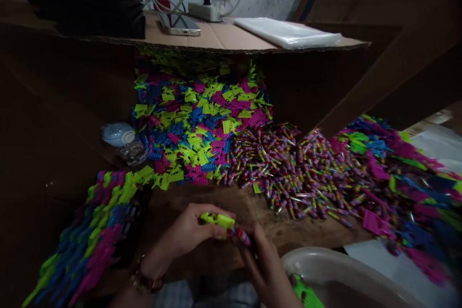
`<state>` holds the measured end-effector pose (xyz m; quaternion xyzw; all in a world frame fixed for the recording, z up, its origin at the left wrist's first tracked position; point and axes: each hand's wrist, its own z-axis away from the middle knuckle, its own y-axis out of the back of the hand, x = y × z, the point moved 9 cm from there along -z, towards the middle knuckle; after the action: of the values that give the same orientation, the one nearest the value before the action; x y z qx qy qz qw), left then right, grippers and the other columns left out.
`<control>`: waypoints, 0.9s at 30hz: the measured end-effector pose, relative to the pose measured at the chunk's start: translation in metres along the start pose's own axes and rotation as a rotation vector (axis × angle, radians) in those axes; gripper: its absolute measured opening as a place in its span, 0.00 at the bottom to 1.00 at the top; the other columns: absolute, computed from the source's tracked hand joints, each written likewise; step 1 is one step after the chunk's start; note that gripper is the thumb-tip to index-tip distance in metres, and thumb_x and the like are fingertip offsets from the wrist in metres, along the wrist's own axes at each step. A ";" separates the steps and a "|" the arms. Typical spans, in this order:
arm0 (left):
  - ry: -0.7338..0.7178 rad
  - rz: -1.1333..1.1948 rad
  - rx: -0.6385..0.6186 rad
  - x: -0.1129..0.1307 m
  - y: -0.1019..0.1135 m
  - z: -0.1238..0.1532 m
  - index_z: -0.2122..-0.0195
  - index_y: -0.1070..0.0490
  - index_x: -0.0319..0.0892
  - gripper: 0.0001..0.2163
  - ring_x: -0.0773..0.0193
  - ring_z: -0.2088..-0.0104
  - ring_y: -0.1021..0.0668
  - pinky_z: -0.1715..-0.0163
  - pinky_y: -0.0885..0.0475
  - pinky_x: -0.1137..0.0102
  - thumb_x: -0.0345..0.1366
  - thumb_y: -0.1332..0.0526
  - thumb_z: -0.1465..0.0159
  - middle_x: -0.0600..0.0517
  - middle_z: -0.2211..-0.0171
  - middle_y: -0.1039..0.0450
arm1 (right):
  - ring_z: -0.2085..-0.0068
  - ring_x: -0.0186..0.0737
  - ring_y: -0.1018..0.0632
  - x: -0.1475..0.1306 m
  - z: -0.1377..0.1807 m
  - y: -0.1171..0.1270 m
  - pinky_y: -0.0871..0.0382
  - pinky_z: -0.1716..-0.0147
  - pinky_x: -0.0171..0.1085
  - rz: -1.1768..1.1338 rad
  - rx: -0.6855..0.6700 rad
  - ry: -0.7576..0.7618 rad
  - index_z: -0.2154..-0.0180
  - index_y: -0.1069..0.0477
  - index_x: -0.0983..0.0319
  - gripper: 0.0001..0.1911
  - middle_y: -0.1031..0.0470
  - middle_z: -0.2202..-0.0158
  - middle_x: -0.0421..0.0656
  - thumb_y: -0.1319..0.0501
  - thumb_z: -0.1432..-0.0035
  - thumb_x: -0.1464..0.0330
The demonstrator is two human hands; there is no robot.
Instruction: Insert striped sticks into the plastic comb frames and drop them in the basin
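At the lower middle of the frame the left hand (187, 233) had its grip clenched on a yellow-green plastic piece (218, 220). The right hand (265, 269), close against it, pinched a small striped stick (242, 236) at that piece's end. A pale bowl (325, 260) sat at the lower right, and beyond the hands the desk (202, 195) carried a heap of sticks (288, 163) and, at centre, a pile of plastic pieces (197, 125) in yellow, blue and pink.

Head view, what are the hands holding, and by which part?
The left hand grips a green plastic piece between thumb and fingers; the right hand pinches a small striped stick by its right end.
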<state>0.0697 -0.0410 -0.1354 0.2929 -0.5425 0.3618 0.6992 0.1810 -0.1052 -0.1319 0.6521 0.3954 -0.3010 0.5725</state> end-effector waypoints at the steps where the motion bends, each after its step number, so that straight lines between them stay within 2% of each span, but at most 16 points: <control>1: 0.034 0.003 -0.051 -0.003 0.000 0.001 0.61 0.23 0.40 0.12 0.60 0.63 0.21 0.63 0.28 0.71 0.30 0.36 0.47 0.49 0.62 0.20 | 0.68 0.36 0.26 -0.001 0.000 -0.002 0.31 0.68 0.30 -0.035 -0.040 0.001 0.60 0.36 0.60 0.05 0.27 0.67 0.42 0.49 0.38 0.69; 4: 0.010 -0.092 -0.157 -0.007 0.003 -0.008 0.58 0.24 0.40 0.12 0.60 0.62 0.21 0.63 0.27 0.71 0.33 0.37 0.44 0.49 0.61 0.21 | 0.70 0.34 0.27 0.008 -0.005 -0.001 0.32 0.70 0.28 -0.089 -0.059 -0.033 0.64 0.36 0.60 0.04 0.28 0.70 0.39 0.48 0.38 0.68; 6: -0.091 -0.251 -0.076 -0.006 0.017 -0.026 0.54 0.27 0.42 0.14 0.59 0.57 0.23 0.58 0.28 0.68 0.36 0.40 0.41 0.47 0.55 0.24 | 0.70 0.34 0.27 0.021 -0.011 -0.002 0.32 0.71 0.29 -0.067 -0.037 -0.041 0.64 0.36 0.60 0.04 0.28 0.72 0.39 0.48 0.39 0.69; 7: -0.156 -0.361 0.051 -0.004 0.031 -0.038 0.52 0.29 0.42 0.15 0.58 0.55 0.24 0.55 0.29 0.65 0.37 0.41 0.39 0.46 0.53 0.25 | 0.71 0.35 0.27 0.028 -0.014 -0.003 0.33 0.72 0.29 -0.019 -0.024 -0.036 0.65 0.35 0.60 0.04 0.28 0.72 0.39 0.48 0.39 0.69; 9: -0.297 -0.651 0.437 0.008 0.066 -0.054 0.50 0.31 0.42 0.16 0.55 0.47 0.29 0.46 0.36 0.58 0.37 0.41 0.39 0.43 0.46 0.31 | 0.71 0.37 0.27 0.041 -0.020 -0.005 0.33 0.72 0.31 0.158 -0.002 -0.009 0.68 0.34 0.61 0.05 0.28 0.72 0.41 0.47 0.41 0.71; 10: -0.338 -0.792 0.591 0.012 0.078 -0.059 0.49 0.32 0.41 0.16 0.52 0.43 0.34 0.42 0.41 0.54 0.37 0.41 0.39 0.41 0.44 0.34 | 0.70 0.39 0.27 0.045 -0.021 -0.007 0.33 0.71 0.33 0.270 0.011 0.013 0.69 0.33 0.60 0.05 0.28 0.72 0.42 0.46 0.42 0.72; 11: -0.356 -0.910 0.688 0.015 0.085 -0.066 0.49 0.32 0.40 0.17 0.48 0.40 0.39 0.41 0.45 0.50 0.37 0.40 0.39 0.40 0.42 0.37 | 0.68 0.42 0.27 0.048 -0.023 -0.009 0.33 0.70 0.35 0.380 0.022 0.037 0.69 0.32 0.60 0.05 0.27 0.71 0.43 0.45 0.43 0.72; 12: -0.361 -0.995 0.735 0.015 0.089 -0.073 0.49 0.32 0.39 0.18 0.45 0.38 0.43 0.41 0.47 0.47 0.37 0.40 0.40 0.39 0.41 0.39 | 0.65 0.45 0.27 0.050 -0.023 -0.010 0.33 0.67 0.38 0.472 0.035 0.060 0.69 0.31 0.60 0.05 0.26 0.68 0.45 0.45 0.44 0.73; 14: -0.355 -1.068 0.732 0.013 0.093 -0.084 0.51 0.30 0.39 0.16 0.43 0.37 0.46 0.41 0.49 0.44 0.34 0.39 0.41 0.39 0.41 0.39 | 0.61 0.48 0.27 0.048 -0.022 -0.010 0.33 0.64 0.43 0.561 0.077 0.097 0.64 0.28 0.59 0.07 0.26 0.62 0.48 0.44 0.44 0.72; 17: -0.374 -1.039 0.690 0.012 0.092 -0.081 0.57 0.26 0.44 0.11 0.49 0.39 0.41 0.40 0.51 0.47 0.28 0.41 0.40 0.46 0.45 0.32 | 0.61 0.46 0.25 0.043 -0.020 0.002 0.30 0.64 0.42 0.438 0.144 0.097 0.54 0.29 0.60 0.15 0.26 0.59 0.50 0.48 0.41 0.72; 20: -0.383 -0.943 0.696 0.014 0.087 -0.058 0.56 0.28 0.45 0.12 0.56 0.46 0.31 0.42 0.40 0.56 0.28 0.45 0.37 0.48 0.51 0.26 | 0.60 0.44 0.23 0.037 -0.021 0.018 0.27 0.64 0.38 0.230 0.145 0.036 0.47 0.33 0.61 0.19 0.24 0.59 0.51 0.48 0.40 0.70; 23: -0.303 -0.705 0.647 0.010 0.078 -0.033 0.56 0.29 0.41 0.11 0.60 0.59 0.22 0.57 0.28 0.65 0.35 0.46 0.36 0.47 0.60 0.23 | 0.53 0.46 0.24 0.024 -0.028 0.027 0.29 0.56 0.41 0.087 0.074 -0.018 0.49 0.30 0.59 0.17 0.23 0.55 0.49 0.46 0.39 0.64; 25: -0.200 -0.441 0.526 0.002 0.066 -0.022 0.60 0.28 0.39 0.11 0.60 0.64 0.22 0.62 0.27 0.68 0.39 0.43 0.39 0.48 0.64 0.22 | 0.53 0.45 0.24 0.014 -0.034 0.029 0.30 0.54 0.41 -0.011 0.033 -0.035 0.54 0.27 0.59 0.15 0.22 0.57 0.47 0.48 0.37 0.63; 27: -0.113 -0.199 0.422 -0.003 0.052 -0.013 0.61 0.27 0.39 0.12 0.60 0.64 0.22 0.63 0.27 0.70 0.38 0.38 0.45 0.49 0.64 0.22 | 0.58 0.42 0.23 0.008 -0.039 0.031 0.29 0.58 0.38 -0.123 0.048 -0.060 0.59 0.26 0.60 0.14 0.22 0.62 0.46 0.47 0.38 0.62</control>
<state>0.0336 -0.0014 -0.1404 0.5043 -0.4616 0.3796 0.6233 0.2092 -0.0661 -0.1171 0.6308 0.4102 -0.3646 0.5485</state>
